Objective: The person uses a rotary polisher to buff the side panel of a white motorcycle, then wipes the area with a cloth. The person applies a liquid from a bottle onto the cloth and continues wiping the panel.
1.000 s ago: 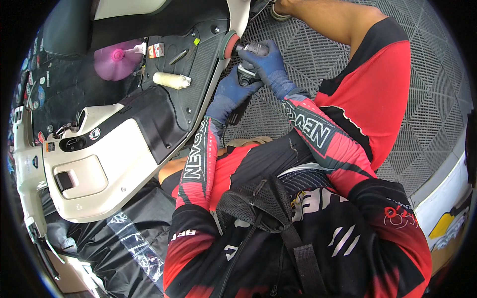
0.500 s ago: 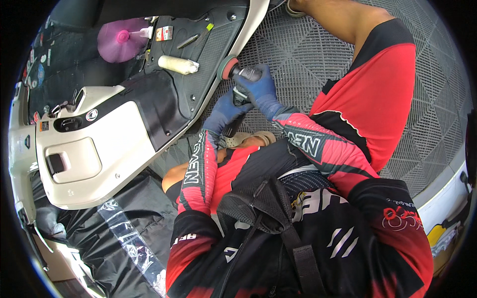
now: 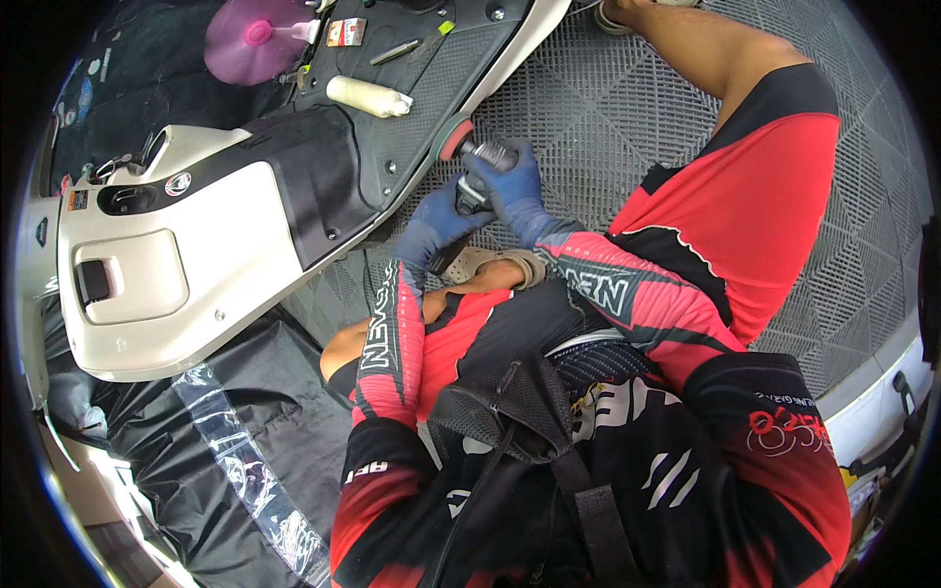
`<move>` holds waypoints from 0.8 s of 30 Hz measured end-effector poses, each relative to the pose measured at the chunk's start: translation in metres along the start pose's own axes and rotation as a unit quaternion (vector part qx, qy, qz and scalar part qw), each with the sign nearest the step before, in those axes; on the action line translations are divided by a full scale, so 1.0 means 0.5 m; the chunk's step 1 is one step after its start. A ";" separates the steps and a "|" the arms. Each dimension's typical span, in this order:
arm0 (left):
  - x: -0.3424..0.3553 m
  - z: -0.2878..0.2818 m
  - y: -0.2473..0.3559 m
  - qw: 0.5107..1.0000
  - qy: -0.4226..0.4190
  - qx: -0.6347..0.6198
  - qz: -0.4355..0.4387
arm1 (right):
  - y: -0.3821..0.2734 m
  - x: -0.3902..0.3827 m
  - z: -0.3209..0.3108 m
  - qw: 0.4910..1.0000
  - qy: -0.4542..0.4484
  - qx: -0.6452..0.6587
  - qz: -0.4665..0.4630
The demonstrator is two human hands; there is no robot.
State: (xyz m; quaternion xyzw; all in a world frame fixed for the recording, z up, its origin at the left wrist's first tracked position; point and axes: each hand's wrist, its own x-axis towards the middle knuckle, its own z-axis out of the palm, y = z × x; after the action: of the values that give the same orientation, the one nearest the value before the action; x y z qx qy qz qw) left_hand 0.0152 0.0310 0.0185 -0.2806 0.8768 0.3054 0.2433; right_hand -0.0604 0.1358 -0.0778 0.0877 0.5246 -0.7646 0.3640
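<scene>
Both my hands wear blue gloves and grip a small black polisher (image 3: pixel 487 154) with a round pad (image 3: pixel 453 137), red-backed and green-faced. My right hand (image 3: pixel 516 186) wraps around its body near the head. My left hand (image 3: pixel 437 218) is closed around the lower part, by the grey-black base (image 3: pixel 472 194). The pad stands on edge at the cream side trim (image 3: pixel 510 67) of a scooter's footboard; whether it presses on the trim is hard to tell. My fingertips are partly hidden behind the tool.
On the dark footboard (image 3: pixel 431 93) lie a cream bottle (image 3: pixel 365 96), a small box (image 3: pixel 345 32) and a slim metal tool (image 3: pixel 396 52). A pink fan (image 3: pixel 257 37) stands beyond. The scooter's cream panel (image 3: pixel 235 220) is left, black sheeting (image 3: pixel 284 412) below it, grey floor tiles (image 3: pixel 588 108) right.
The view has shifted a little, so the footboard items sit higher and further right. Both hands keep their grip on the polisher, with its pad still by the trim.
</scene>
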 end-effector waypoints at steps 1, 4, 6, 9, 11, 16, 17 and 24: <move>0.004 -0.006 0.030 1.000 0.002 0.004 -0.001 | -0.018 0.011 -0.009 0.999 -0.013 0.035 0.011; 0.056 0.015 0.040 1.000 0.002 -0.025 0.011 | -0.068 0.040 -0.044 0.997 0.023 -0.054 -0.040; 0.082 0.017 0.055 0.999 0.013 0.011 0.030 | -0.092 0.061 -0.061 0.994 0.041 -0.080 -0.054; 0.122 0.013 0.097 0.999 0.020 0.014 0.049 | -0.142 0.087 -0.091 0.995 0.045 -0.057 -0.064; 0.140 0.007 0.135 0.997 0.031 0.009 0.070 | -0.167 0.108 -0.108 0.994 0.059 -0.059 -0.077; 0.136 0.007 0.205 0.999 0.016 -0.027 0.037 | -0.224 0.108 -0.138 0.993 0.048 -0.085 -0.072; 0.137 0.011 0.190 0.999 0.023 -0.014 0.044 | -0.222 0.102 -0.136 0.993 0.048 -0.083 -0.068; 0.082 0.027 0.074 0.998 0.029 -0.042 0.037 | -0.134 0.056 -0.076 0.994 0.017 -0.099 -0.046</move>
State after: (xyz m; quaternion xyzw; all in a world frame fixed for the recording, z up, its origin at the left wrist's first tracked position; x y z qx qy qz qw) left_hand -0.0346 0.0502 -0.0007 -0.2664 0.8797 0.3424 0.1946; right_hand -0.1334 0.1679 -0.0594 0.0399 0.6073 -0.7231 0.3266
